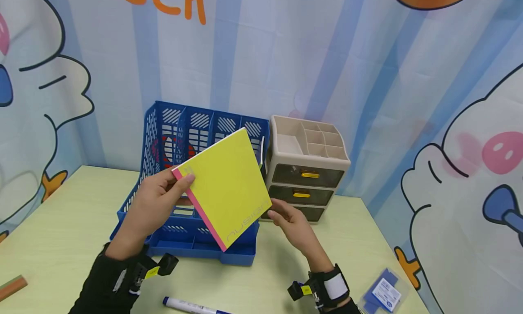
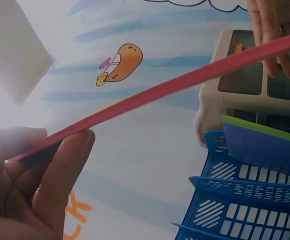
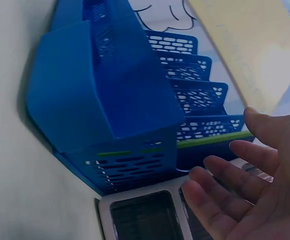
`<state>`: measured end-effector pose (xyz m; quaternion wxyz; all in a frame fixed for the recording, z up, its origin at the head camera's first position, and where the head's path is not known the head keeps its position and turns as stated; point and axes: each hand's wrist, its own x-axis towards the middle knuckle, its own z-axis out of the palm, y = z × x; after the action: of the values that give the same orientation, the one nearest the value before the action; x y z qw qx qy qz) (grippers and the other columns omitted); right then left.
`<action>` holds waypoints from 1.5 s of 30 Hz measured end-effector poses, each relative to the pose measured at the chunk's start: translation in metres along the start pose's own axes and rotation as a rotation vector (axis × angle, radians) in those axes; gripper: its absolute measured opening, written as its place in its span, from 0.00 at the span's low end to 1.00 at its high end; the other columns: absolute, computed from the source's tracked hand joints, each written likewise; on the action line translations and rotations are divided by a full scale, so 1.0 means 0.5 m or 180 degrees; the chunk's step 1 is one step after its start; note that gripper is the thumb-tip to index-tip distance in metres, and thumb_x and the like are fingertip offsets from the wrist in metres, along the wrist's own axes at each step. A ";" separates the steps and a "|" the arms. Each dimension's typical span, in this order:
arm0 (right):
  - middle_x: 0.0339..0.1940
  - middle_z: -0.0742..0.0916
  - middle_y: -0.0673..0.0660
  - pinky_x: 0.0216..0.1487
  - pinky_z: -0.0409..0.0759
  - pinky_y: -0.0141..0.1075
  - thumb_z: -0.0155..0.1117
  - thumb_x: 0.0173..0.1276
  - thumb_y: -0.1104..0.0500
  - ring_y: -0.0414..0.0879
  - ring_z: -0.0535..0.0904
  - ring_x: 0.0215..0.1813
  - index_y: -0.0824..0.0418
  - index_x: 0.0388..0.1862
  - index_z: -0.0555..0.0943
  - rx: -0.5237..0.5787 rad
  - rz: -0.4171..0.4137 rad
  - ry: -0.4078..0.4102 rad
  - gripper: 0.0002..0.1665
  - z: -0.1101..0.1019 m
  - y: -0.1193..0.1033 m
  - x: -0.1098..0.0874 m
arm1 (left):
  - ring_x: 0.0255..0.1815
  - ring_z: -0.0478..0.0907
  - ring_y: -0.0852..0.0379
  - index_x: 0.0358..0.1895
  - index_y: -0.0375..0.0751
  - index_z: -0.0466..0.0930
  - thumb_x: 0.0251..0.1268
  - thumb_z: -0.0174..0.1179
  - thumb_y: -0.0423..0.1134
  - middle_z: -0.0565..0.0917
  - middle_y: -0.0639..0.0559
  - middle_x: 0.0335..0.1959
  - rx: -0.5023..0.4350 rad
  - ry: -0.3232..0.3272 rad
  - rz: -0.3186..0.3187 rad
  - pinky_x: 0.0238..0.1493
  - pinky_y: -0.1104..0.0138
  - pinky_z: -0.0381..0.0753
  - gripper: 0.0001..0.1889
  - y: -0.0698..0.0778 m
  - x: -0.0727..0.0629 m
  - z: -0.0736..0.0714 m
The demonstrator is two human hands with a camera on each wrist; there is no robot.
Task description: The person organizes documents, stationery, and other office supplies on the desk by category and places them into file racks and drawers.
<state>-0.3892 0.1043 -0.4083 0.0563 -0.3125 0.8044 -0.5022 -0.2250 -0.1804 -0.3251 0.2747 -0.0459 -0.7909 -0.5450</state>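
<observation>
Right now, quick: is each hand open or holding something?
Left hand: holding the yellow notebook by its pink edge.
Right hand: open, near the notebook's corner; contact unclear.

I saw a black right strap point(image 1: 318, 284) with a white panel point(image 1: 336, 286). Jutting left of that strap was a small black box point(image 1: 295, 291) with a yellow label point(image 1: 306, 290); just below the strap showed a black cuff point(image 1: 345, 309). Well left of it, a long black sleeve point(image 1: 96, 286) met a pale tag point(image 1: 119, 281), a yellow sticker point(image 1: 153, 272) and a black block point(image 1: 168, 264). The left hand point(image 1: 157, 200) and right hand point(image 1: 295, 230) were bare.
</observation>
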 end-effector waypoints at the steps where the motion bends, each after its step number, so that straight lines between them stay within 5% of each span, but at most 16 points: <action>1: 0.60 0.82 0.57 0.55 0.79 0.45 0.59 0.74 0.48 0.52 0.79 0.59 0.54 0.68 0.74 -0.0081 -0.0007 -0.0024 0.27 0.005 0.001 0.000 | 0.38 0.87 0.50 0.58 0.29 0.77 0.76 0.53 0.47 0.85 0.40 0.43 0.0025 0.0034 0.0021 0.36 0.65 0.84 0.23 0.002 0.000 -0.001; 7: 0.63 0.80 0.57 0.55 0.79 0.49 0.56 0.73 0.40 0.55 0.77 0.61 0.50 0.72 0.69 -0.0462 -0.0042 -0.0173 0.33 0.029 0.013 0.002 | 0.38 0.87 0.51 0.60 0.30 0.76 0.76 0.52 0.48 0.85 0.40 0.43 0.0153 0.0204 0.0147 0.35 0.65 0.84 0.24 0.003 0.002 -0.005; 23: 0.66 0.78 0.57 0.55 0.78 0.50 0.53 0.74 0.39 0.55 0.77 0.60 0.48 0.73 0.70 -0.0685 -0.0027 -0.0386 0.32 0.051 0.037 0.009 | 0.40 0.86 0.56 0.59 0.31 0.77 0.75 0.53 0.49 0.85 0.40 0.46 0.0342 0.0689 0.0261 0.34 0.69 0.82 0.24 -0.013 0.011 -0.009; 33: 0.64 0.79 0.58 0.52 0.80 0.47 0.53 0.73 0.39 0.52 0.80 0.56 0.51 0.71 0.72 -0.0576 0.0100 -0.0324 0.33 0.059 0.047 0.005 | 0.40 0.86 0.47 0.59 0.31 0.77 0.75 0.52 0.50 0.85 0.40 0.44 0.0596 0.0892 0.0360 0.34 0.74 0.81 0.24 -0.014 0.031 0.016; 39: 0.60 0.82 0.59 0.47 0.82 0.42 0.56 0.74 0.42 0.49 0.83 0.48 0.54 0.70 0.74 -0.0387 0.0101 -0.0239 0.30 0.065 0.051 0.001 | 0.32 0.86 0.45 0.55 0.28 0.79 0.76 0.53 0.45 0.86 0.37 0.38 0.0738 0.0902 0.0503 0.29 0.78 0.77 0.20 -0.013 0.056 0.037; 45: 0.57 0.83 0.62 0.49 0.82 0.44 0.56 0.74 0.44 0.50 0.83 0.50 0.56 0.70 0.73 -0.0240 0.0032 -0.0255 0.31 0.062 0.049 0.005 | 0.20 0.78 0.52 0.52 0.28 0.80 0.75 0.54 0.42 0.84 0.41 0.28 0.1057 0.1014 0.0659 0.20 0.73 0.71 0.18 -0.020 0.090 0.068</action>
<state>-0.3894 0.0863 -0.4435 0.0793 -0.3302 0.8214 -0.4583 -0.2798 -0.1646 -0.3202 0.4540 0.0056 -0.8073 -0.3769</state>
